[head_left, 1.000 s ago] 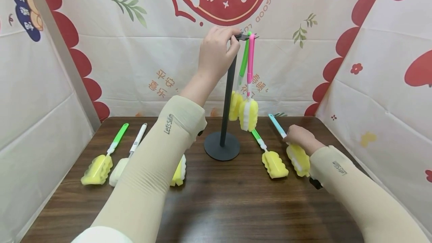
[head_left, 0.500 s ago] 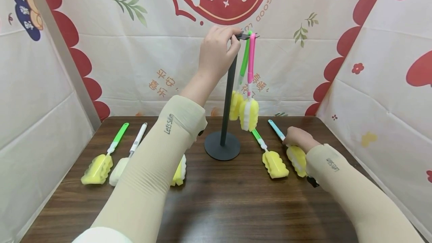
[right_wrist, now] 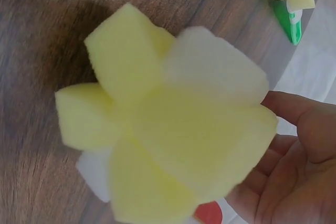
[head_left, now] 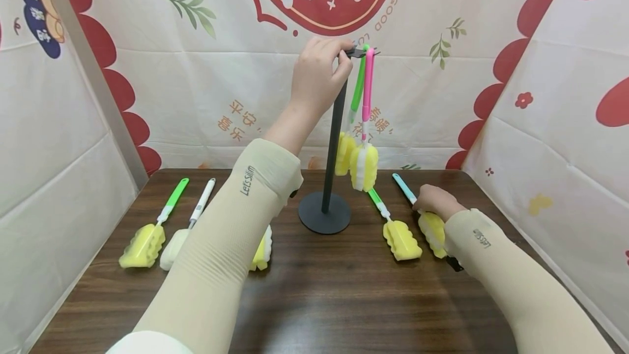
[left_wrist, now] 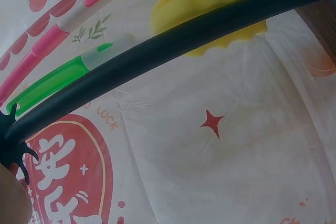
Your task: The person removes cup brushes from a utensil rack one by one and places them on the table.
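My left hand (head_left: 316, 72) pinches the top of a black stand (head_left: 334, 146), beside its hooks. A pink-handled sponge bottle brush (head_left: 367, 86) and a green-handled one (head_left: 357, 94) hang there, yellow sponge heads down; both handles also show in the left wrist view. My right hand (head_left: 439, 201) grips a blue-handled sponge bottle brush (head_left: 404, 187) near its neck at the table's right. Its yellow and white sponge head (right_wrist: 178, 124) fills much of the right wrist view and hides part of the fingers.
Left of the stand lie a green-handled brush (head_left: 144, 245), a white-handled brush (head_left: 201, 201) and another partly behind my left forearm (head_left: 262, 250). A green-handled brush (head_left: 400, 239) lies just left of my right hand. Printed cloth (head_left: 196, 108) encloses the wooden table (head_left: 314, 299).
My right wrist and sleeve have shifted slightly left, and the blue handle's tip has dropped a little. My left hand stays on the stand, and the hanging brushes look the same.
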Motion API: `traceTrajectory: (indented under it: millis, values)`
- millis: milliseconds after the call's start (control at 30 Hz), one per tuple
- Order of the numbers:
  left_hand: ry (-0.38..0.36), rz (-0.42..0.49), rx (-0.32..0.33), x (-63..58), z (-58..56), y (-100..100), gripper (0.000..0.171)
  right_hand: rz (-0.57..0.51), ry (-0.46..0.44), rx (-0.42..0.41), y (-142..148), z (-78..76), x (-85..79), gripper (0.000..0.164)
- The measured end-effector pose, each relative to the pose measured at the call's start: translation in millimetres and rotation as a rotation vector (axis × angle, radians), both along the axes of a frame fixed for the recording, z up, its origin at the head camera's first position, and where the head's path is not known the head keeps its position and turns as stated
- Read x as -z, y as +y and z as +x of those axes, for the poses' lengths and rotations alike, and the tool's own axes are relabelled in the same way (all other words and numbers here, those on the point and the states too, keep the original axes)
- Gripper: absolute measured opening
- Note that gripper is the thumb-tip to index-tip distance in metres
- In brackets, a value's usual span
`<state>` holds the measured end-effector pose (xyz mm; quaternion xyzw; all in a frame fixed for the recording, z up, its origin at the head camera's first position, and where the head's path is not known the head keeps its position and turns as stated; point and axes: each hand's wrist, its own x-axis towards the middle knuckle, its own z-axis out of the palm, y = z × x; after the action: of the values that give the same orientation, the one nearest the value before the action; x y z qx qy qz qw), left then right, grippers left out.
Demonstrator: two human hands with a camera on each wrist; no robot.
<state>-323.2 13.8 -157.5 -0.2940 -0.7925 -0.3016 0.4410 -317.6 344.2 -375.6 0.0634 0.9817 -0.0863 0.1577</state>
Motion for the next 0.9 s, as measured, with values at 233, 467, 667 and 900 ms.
traceTrajectory:
  millis: [233, 467, 667, 900]
  values:
    - [0.002, -0.001, 0.003, -0.7, 0.3, 0.7, 0.029, -0.015, -0.006, 0.006, 1.6, 0.1, -0.5, 0.026]
    - [-0.003, -0.003, 0.004, -1.2, 0.1, 0.9, 0.029, -0.029, 0.004, 0.005, 1.6, 2.1, -2.1, 0.032]
    - [-0.006, -0.007, 0.000, -2.8, 0.0, 0.5, 0.029, -0.044, 0.012, 0.000, -2.4, 1.7, -4.9, 0.033]
    - [-0.017, -0.005, -0.004, -2.2, 0.8, 0.2, 0.029, -0.031, -0.008, 0.006, -4.1, 2.2, -5.8, 0.031]
